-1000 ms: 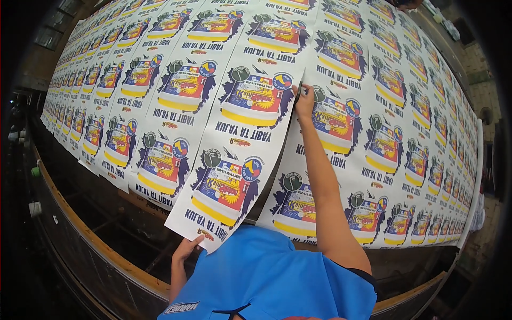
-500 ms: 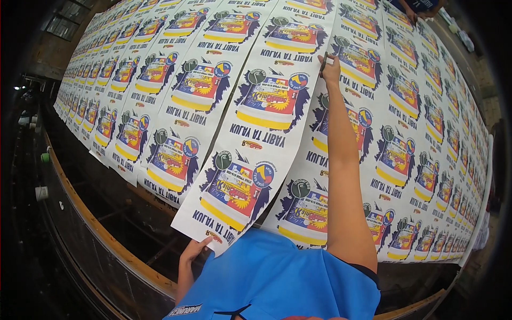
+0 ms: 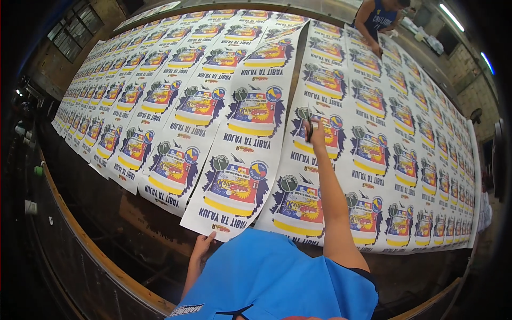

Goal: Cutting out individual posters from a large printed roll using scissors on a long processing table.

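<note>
Scissors with dark handles are in my right hand, held over the large printed sheet in the middle. My right arm reaches forward across that sheet. My left hand grips the near corner of a long printed strip, close to my body. The strip carries a repeated colourful emblem, and its right edge stands apart from the sheet beside it. At the far end a dark gap shows between them, and the strip's tip is raised. My left fingertips are partly hidden under the strip.
Several more printed strips lie side by side on the left. Across the table, a person in a dark blue sleeveless top leans over the sheet. A wooden rail runs along the near left. Windows are at the back left.
My right hand with the scissors has come back toward me and slightly left. The strip's far end now shows separated from the sheet. The view has tilted up, showing more of the other person.
</note>
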The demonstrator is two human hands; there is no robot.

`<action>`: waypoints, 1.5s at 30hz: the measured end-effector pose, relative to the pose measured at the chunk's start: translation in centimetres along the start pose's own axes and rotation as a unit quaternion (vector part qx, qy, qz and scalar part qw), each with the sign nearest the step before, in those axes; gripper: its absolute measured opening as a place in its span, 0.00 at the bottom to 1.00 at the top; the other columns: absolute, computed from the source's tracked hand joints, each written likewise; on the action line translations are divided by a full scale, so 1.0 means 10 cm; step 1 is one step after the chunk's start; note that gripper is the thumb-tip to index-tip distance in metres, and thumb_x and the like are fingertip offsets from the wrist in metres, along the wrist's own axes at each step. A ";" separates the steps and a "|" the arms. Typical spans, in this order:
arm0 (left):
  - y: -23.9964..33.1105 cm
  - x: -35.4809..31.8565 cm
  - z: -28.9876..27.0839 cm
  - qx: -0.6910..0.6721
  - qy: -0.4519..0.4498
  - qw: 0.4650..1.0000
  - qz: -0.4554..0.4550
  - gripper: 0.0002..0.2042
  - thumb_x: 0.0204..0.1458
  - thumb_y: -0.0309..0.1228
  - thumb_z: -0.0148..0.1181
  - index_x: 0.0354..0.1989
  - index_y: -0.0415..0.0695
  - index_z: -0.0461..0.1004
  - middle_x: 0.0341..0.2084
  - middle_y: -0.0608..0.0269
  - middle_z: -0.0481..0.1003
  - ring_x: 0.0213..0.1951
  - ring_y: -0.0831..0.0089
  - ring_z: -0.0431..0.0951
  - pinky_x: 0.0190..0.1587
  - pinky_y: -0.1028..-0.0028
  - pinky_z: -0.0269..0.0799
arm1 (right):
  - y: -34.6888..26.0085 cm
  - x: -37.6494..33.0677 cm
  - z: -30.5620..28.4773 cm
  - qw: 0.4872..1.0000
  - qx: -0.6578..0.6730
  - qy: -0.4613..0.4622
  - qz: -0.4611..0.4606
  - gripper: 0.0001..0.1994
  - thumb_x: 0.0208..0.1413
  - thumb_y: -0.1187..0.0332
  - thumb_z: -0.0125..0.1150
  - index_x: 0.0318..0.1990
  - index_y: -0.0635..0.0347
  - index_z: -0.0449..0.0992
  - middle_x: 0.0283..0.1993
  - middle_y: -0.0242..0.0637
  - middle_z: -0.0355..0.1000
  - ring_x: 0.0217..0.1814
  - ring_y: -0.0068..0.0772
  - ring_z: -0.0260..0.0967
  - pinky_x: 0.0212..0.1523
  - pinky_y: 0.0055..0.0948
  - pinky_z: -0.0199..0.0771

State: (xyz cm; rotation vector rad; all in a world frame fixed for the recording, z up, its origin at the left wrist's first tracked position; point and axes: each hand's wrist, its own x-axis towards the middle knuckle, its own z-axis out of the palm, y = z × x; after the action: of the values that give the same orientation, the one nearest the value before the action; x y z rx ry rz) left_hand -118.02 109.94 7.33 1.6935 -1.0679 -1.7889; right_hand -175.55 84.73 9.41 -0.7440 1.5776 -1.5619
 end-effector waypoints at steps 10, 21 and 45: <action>-0.87 -0.05 0.25 -0.053 -0.191 0.978 -0.058 0.14 0.59 0.40 0.62 0.45 0.42 0.75 0.32 0.65 0.77 0.34 0.77 0.77 0.41 0.75 0.73 | -0.06 -2.83 -1.33 0.994 -0.026 0.065 0.086 0.20 0.57 0.57 0.67 0.51 0.54 0.66 0.18 0.27 0.67 0.12 0.19 0.62 0.12 0.20 0.57; -0.96 -0.25 2.40 -0.172 -0.352 0.913 -0.115 0.20 0.59 0.44 0.61 0.55 0.50 0.67 0.38 0.65 0.74 0.42 0.73 0.75 0.46 0.67 0.74 | 0.12 -6.03 -1.78 0.973 -0.036 -0.046 0.225 0.20 0.63 0.54 0.59 0.51 0.55 0.61 0.18 0.35 0.70 0.10 0.25 0.63 0.11 0.21 0.56; -0.60 -1.17 3.05 -0.015 -0.342 0.931 0.122 0.16 0.61 0.42 0.59 0.27 0.43 0.76 0.15 0.73 0.67 0.20 0.83 0.65 0.25 0.80 0.60 | 0.14 -6.31 -1.38 0.990 0.012 0.084 0.115 0.23 0.58 0.56 0.66 0.51 0.57 0.62 0.19 0.28 0.68 0.12 0.18 0.62 0.12 0.18 0.55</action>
State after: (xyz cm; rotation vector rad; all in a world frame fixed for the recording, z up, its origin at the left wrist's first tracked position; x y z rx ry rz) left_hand -144.89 129.35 8.21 0.8519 -1.4326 -2.2575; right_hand -153.84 145.35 15.08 -0.4093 1.6981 -1.5009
